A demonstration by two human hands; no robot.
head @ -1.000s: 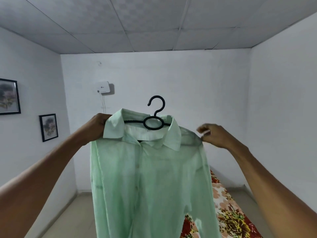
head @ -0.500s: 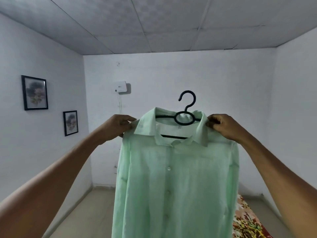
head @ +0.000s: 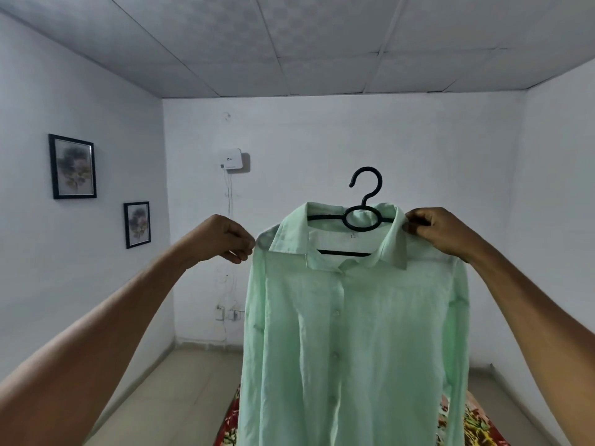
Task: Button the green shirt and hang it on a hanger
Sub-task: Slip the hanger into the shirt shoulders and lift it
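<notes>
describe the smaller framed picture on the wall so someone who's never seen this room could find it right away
Start at the white left-hand wall, where two black-framed pictures hang. The smaller black-framed floral picture is the lower one, nearer the room's far corner, just beyond the person's raised left hand. Unlike the larger black-framed picture above and to its left, it is narrower and sits closer to the corner.

Both arms reach forward and up, bare. The left hand [head: 222, 238] and right hand [head: 441, 231] are raised level, fingers curled in pinches.
</notes>
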